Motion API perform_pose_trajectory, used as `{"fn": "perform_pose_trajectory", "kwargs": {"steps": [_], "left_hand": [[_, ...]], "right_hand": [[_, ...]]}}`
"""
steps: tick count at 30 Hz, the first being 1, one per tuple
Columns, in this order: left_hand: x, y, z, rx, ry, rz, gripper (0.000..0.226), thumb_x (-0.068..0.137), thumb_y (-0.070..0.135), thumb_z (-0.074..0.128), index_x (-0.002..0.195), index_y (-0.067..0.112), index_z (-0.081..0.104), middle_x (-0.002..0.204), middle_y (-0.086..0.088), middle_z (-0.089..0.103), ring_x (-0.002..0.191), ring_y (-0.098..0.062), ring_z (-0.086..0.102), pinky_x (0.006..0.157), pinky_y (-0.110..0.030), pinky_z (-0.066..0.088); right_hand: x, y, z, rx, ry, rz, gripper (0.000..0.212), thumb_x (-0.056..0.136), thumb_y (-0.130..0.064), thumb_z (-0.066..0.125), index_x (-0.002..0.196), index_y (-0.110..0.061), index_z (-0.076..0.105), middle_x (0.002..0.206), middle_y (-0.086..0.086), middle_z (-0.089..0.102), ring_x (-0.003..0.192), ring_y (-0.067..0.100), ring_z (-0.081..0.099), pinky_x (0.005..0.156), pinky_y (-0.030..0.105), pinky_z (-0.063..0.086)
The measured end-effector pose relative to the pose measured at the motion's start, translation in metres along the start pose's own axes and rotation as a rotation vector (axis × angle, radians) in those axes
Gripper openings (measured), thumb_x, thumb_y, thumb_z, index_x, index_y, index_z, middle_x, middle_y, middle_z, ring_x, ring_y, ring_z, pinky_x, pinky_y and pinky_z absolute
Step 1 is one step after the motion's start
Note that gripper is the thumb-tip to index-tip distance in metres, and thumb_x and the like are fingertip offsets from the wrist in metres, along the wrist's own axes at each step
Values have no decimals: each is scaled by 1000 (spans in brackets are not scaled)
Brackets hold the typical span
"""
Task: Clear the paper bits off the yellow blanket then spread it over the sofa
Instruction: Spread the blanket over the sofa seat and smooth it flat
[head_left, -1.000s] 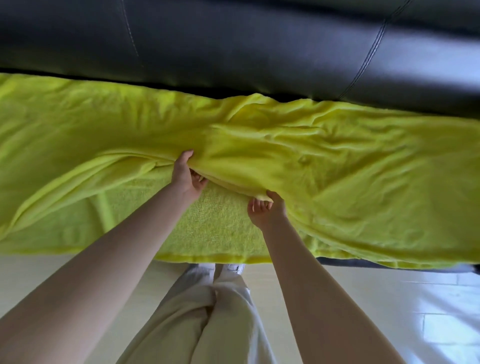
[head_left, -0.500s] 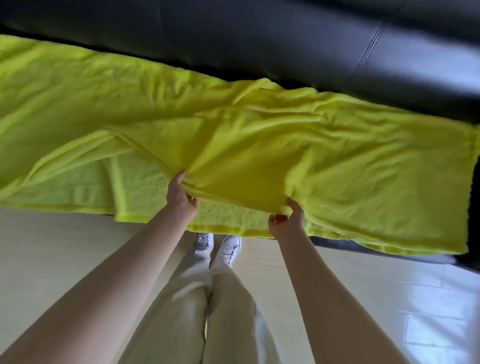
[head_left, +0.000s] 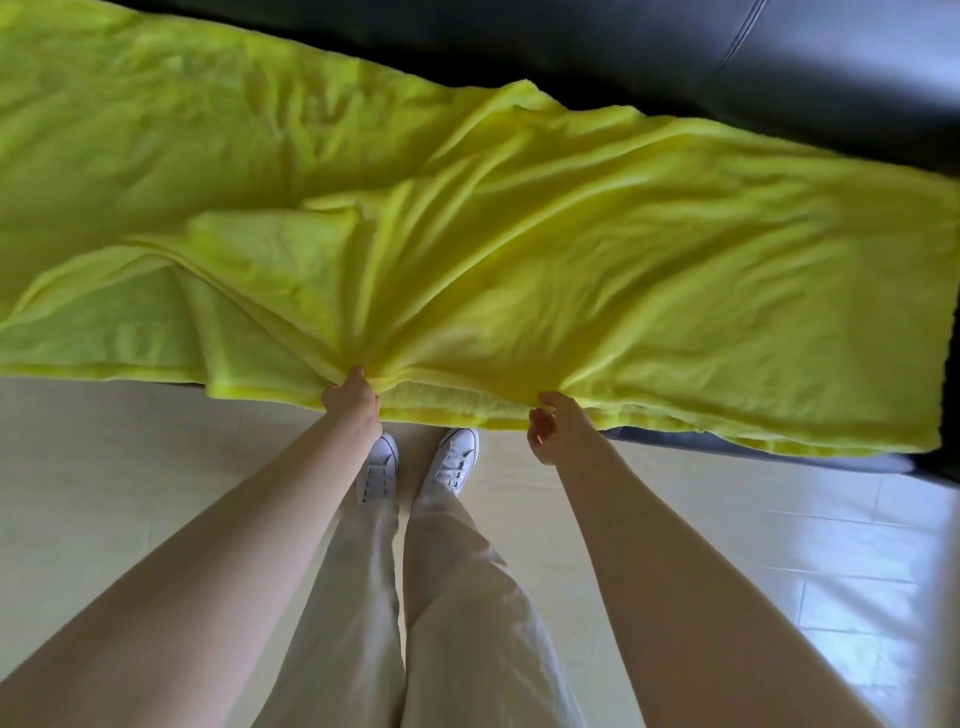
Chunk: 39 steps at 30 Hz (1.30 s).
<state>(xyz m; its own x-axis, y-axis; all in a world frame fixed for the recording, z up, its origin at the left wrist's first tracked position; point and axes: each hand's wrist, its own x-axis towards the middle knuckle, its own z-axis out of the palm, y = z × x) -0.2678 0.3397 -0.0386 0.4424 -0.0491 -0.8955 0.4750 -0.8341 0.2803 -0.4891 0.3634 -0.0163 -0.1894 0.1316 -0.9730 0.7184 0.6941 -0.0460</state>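
The yellow blanket (head_left: 519, 234) lies wrinkled across the seat of the black sofa (head_left: 649, 57), with its near edge hanging over the front. A folded-over upper layer runs from the middle toward the front edge. My left hand (head_left: 353, 400) grips the bunched near edge of that layer, and creases fan out from it. My right hand (head_left: 550, 423) holds the same edge further right, thumb on top and fingers curled beneath. No paper bits show on the blanket.
The sofa's black front edge (head_left: 779, 452) shows below the blanket at the right. Pale floor tiles (head_left: 779, 571) lie under me. My legs and white shoes (head_left: 415, 462) stand close to the sofa front.
Both hands have drawn the blanket's folded layer toward me, from mid-seat down to the sofa's front edge. I have stepped back, and my shoes have come into view.
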Motion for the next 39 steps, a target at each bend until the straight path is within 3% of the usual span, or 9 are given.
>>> {"fn": "perform_pose_trajectory", "kwargs": {"steps": [6, 9, 12, 18, 24, 28, 33, 35, 39], "left_hand": [[-29, -16, 10, -28, -148, -108, 48, 92, 54, 45, 120, 16, 54, 103, 4, 63, 98, -8, 63, 91, -27, 42], [-56, -31, 26, 38, -269, -209, 33, 94, 48, 45, 89, 16, 52, 78, 3, 52, 73, -12, 51, 85, -29, 40], [-77, -55, 54, 94, -429, -231, 21, 97, 33, 46, 95, 14, 53, 86, 1, 58, 87, -16, 56, 91, -29, 40], [-121, -115, 119, 108, -567, -269, 16, 95, 21, 53, 83, 10, 54, 84, -2, 61, 81, -15, 59, 96, -28, 43], [-146, -167, 173, -20, -531, -236, 23, 96, 22, 53, 76, 10, 52, 75, -2, 53, 68, -13, 51, 78, -26, 47], [-150, -186, 195, -124, -399, -175, 26, 94, 28, 58, 75, 11, 51, 71, 1, 48, 61, -10, 45, 82, -23, 50], [-149, -195, 206, -135, -349, -111, 21, 91, 34, 59, 82, 15, 55, 79, 5, 53, 70, -6, 54, 72, -23, 49], [-150, -201, 207, -133, -338, -63, 20, 92, 31, 55, 103, 14, 56, 97, 2, 55, 88, -9, 58, 80, -26, 50], [-150, -212, 204, -128, -271, 6, 21, 92, 24, 57, 108, 10, 53, 98, -5, 58, 86, -12, 61, 71, -24, 57]], "right_hand": [[3, -7, -19, -19, 7, -87, 11, 84, -18, 66, 85, -14, 56, 80, 0, 54, 77, 13, 56, 75, 25, 46], [4, -12, -33, -35, -60, -71, 11, 87, -20, 64, 86, -15, 55, 81, -1, 56, 74, 12, 57, 65, 24, 46], [8, -16, -42, -58, -126, -93, 14, 89, -21, 59, 78, -16, 52, 76, -2, 56, 69, 11, 57, 62, 23, 44], [33, -43, -80, -69, 164, -353, 10, 86, -16, 53, 78, -11, 54, 67, 3, 52, 56, 17, 47, 49, 25, 37], [60, -104, -151, 6, 139, -324, 16, 86, -21, 59, 85, -11, 47, 63, 4, 41, 49, 15, 36, 43, 24, 36], [80, -142, -207, 157, 114, -231, 25, 85, -26, 65, 77, -14, 45, 63, 3, 43, 49, 14, 39, 41, 20, 39], [92, -169, -263, 198, -11, -246, 28, 82, -29, 70, 98, -13, 53, 88, 0, 55, 76, 11, 55, 56, 25, 47], [96, -178, -279, 196, -66, -255, 20, 83, -28, 68, 87, -13, 56, 90, 0, 59, 84, 12, 59, 65, 26, 50], [97, -193, -291, 193, -89, -293, 12, 89, -11, 50, 78, -11, 50, 77, 3, 57, 68, 14, 58, 65, 29, 51]]}}
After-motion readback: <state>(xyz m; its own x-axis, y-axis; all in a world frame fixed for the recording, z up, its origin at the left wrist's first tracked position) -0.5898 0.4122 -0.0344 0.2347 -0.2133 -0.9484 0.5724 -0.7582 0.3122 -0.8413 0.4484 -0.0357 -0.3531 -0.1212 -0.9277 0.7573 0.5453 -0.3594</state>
